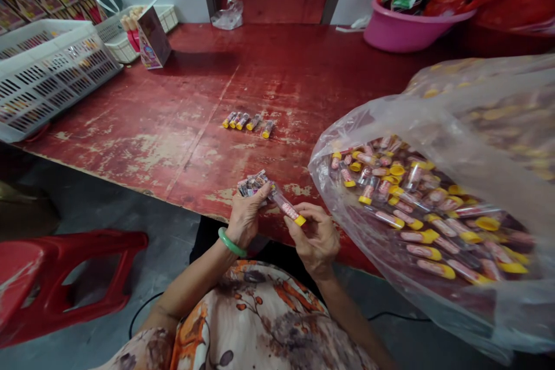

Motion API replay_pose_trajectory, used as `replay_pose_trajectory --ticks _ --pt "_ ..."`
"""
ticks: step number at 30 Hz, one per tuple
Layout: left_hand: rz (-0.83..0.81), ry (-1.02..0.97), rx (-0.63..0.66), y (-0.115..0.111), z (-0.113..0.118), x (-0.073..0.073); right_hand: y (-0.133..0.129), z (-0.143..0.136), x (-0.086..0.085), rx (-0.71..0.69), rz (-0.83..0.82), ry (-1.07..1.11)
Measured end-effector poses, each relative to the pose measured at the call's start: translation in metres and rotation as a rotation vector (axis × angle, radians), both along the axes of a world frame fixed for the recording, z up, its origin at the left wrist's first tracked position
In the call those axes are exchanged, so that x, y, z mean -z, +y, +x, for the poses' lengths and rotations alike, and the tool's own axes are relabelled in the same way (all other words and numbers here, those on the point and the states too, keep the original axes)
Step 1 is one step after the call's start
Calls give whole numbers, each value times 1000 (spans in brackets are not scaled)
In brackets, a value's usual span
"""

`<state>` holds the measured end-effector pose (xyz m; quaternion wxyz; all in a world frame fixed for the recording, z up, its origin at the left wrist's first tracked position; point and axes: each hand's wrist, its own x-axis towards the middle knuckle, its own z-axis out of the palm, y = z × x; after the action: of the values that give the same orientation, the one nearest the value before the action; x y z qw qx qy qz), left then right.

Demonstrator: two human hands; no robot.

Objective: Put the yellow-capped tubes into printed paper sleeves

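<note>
My left hand (248, 214), with a green bangle at the wrist, is closed on a bunch of small printed wrappers (250, 184). Between my hands slants a clear tube (287, 206) with pink contents and a yellow cap; its upper end meets the left thumb. The fingers of my right hand (315, 237) pinch its capped end. Farther back on the red table (195, 104), several yellow-capped tubes (247, 121) lie in a short row. To the right, an open clear plastic bag (437, 121) holds many similar tubes (411, 202).
White baskets (56, 75) and a printed box (154, 40) with sticks stand at the back left. A pink basin (407, 32) with red bags sits at the back right. Crumpled plastic (229, 14) lies at the far edge. A red stool (78, 277) is at the lower left.
</note>
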<state>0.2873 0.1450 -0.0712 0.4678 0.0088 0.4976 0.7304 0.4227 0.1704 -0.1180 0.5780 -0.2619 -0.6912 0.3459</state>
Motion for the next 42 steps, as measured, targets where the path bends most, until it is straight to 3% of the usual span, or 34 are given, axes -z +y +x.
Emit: replay_pose_trajectory --ticks 3,5,8,14,20,24,26,30,32,38,40,42 --pt "-23 -11 -4 1 -2 3 0 -2 7 -58 -228 127" --pt "-43 -29 13 2 -3 4 1 -3 9 -67 -270 173" --pt "-48 -61 41 2 -3 5 4 -2 9 -39 -174 142" --pt "-38 -92 68 2 -2 6 7 3 -1 41 266 -132" --pt "-27 -27 87 2 -2 7 12 3 -2 23 104 -124" --pt "-32 5 106 0 -2 3 15 5 -3 95 359 -234" --pt "-36 11 102 0 -2 1 15 5 -4 100 395 -236" --pt "-16 11 105 0 -1 1 13 5 -2 3 108 -165" --pt "-6 16 135 0 -1 1 14 5 0 24 32 -200" --pt "-15 15 186 2 1 -1 15 4 -2 128 443 -240" --pt "-21 31 172 2 2 0 14 4 -3 104 373 -198" --pt "-9 56 187 2 3 1 12 4 -3 67 179 -160"
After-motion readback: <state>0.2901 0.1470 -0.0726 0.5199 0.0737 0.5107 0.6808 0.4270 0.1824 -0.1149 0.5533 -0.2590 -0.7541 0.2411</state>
